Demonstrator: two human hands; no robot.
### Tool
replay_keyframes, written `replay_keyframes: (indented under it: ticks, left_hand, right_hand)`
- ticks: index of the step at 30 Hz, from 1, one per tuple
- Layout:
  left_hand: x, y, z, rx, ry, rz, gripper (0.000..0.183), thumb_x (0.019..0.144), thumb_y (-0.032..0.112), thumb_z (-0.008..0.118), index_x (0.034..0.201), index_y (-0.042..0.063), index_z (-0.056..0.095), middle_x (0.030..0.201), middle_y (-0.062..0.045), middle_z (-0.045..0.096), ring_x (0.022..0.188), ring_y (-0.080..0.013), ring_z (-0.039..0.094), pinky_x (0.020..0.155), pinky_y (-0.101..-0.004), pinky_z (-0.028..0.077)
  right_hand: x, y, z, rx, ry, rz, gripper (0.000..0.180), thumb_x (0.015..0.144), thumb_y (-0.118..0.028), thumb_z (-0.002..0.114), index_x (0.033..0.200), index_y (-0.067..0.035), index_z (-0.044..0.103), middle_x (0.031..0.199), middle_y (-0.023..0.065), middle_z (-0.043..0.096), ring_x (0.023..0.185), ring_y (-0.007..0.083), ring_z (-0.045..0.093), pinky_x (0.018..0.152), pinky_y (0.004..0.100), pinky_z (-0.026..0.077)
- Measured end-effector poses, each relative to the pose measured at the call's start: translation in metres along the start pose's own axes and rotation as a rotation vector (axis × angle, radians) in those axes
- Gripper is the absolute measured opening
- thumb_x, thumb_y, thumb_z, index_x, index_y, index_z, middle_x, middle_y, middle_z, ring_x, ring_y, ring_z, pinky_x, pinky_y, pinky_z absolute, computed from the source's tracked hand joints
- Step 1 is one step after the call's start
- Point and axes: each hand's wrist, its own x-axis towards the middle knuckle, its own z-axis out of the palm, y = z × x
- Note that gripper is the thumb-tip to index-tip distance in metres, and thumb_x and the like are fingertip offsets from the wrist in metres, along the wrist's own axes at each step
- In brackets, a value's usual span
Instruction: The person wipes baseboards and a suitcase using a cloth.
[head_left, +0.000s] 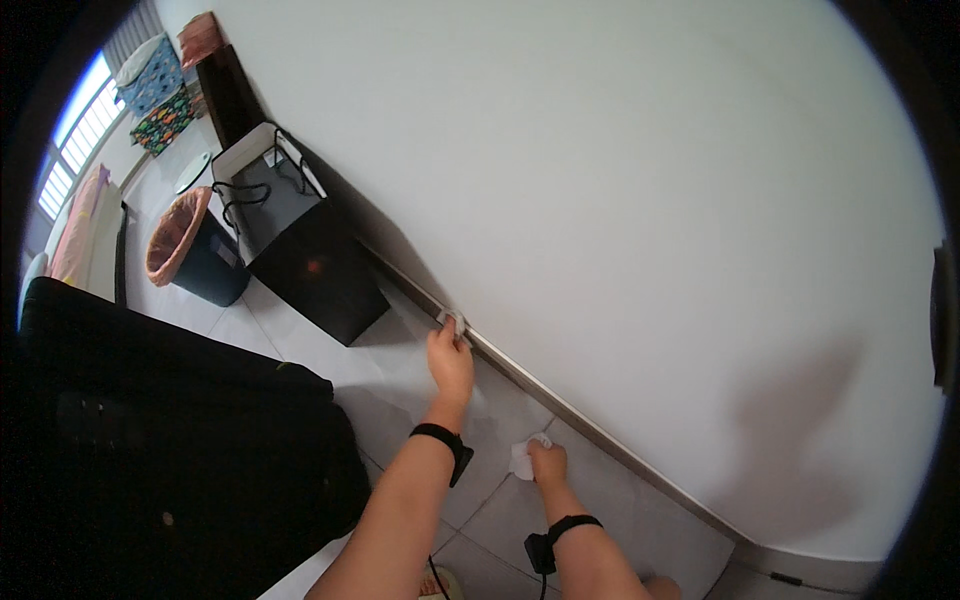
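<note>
My left hand presses a crumpled white tissue or cloth against the top of the skirting board along the white wall. Lower and to the right, my right hand grips another white tissue or cloth above the grey tiled floor. That hand is apart from the skirting. Each wrist wears a black strap with a small device. The fingertips of both hands are partly hidden by the white material.
A black paper bag with rope handles stands by the wall, just beyond my left hand. Left of it is a dark bin with an orange liner. A large black object fills the lower left. Patterned bundles sit near the window.
</note>
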Motion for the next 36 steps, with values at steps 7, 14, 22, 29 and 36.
replay_keyframes:
  ticks: [7,14,22,29,36]
  left_hand:
    - [-0.072,0.05,0.014,-0.07,-0.035,0.055,0.029,0.079,-0.002,0.055,0.108,0.001,0.057,0.088,-0.014,0.051,0.076,-0.0292,0.052,0.068,-0.0345,0.045]
    - [-0.165,0.091,0.032,-0.028,-0.122,0.067,0.021,0.078,0.002,0.057,0.099,-0.001,0.057,0.085,-0.015,0.051,0.075,-0.031,0.051,0.067,-0.0393,0.043]
    - [-0.324,0.187,0.067,-0.236,-0.401,-0.042,0.028,0.08,0.003,0.057,0.108,-0.002,0.057,0.092,-0.019,0.054,0.076,-0.0318,0.052,0.067,-0.0388,0.043]
    - [-0.317,0.115,0.035,-0.958,-0.838,-0.647,0.024,0.082,0.006,0.058,0.105,0.002,0.061,0.089,-0.004,0.061,0.081,-0.0153,0.057,0.07,-0.0292,0.046]
    - [-0.232,0.018,-0.091,-0.101,-0.098,-0.328,0.032,0.079,0.005,0.055,0.109,-0.005,0.059,0.088,-0.013,0.062,0.075,-0.0232,0.058,0.071,-0.0313,0.047]
  right_hand:
    - [-0.012,0.011,-0.013,0.132,-0.163,-0.065,0.026,0.075,-0.018,0.058,0.082,0.007,0.059,0.076,0.0115,0.059,0.061,0.0198,0.055,0.05,0.0324,0.043]
    - [-0.081,0.143,-0.11,0.31,0.01,-0.153,0.02,0.078,-0.015,0.055,0.085,0.004,0.06,0.081,0.0086,0.059,0.072,0.0181,0.056,0.061,0.0324,0.046]
    - [-0.101,0.24,-0.213,0.539,0.322,0.068,0.016,0.074,-0.015,0.056,0.075,0.0,0.056,0.073,0.0067,0.055,0.064,0.0181,0.052,0.057,0.0316,0.043]
    - [-0.091,0.213,-0.189,0.579,0.172,0.18,0.023,0.073,-0.016,0.057,0.085,0.004,0.055,0.078,0.0086,0.055,0.066,0.0205,0.054,0.057,0.0299,0.043]
    - [-0.073,0.223,-0.195,0.496,0.295,0.085,0.024,0.074,-0.016,0.056,0.083,0.005,0.06,0.08,0.014,0.062,0.07,0.0239,0.058,0.06,0.0368,0.046]
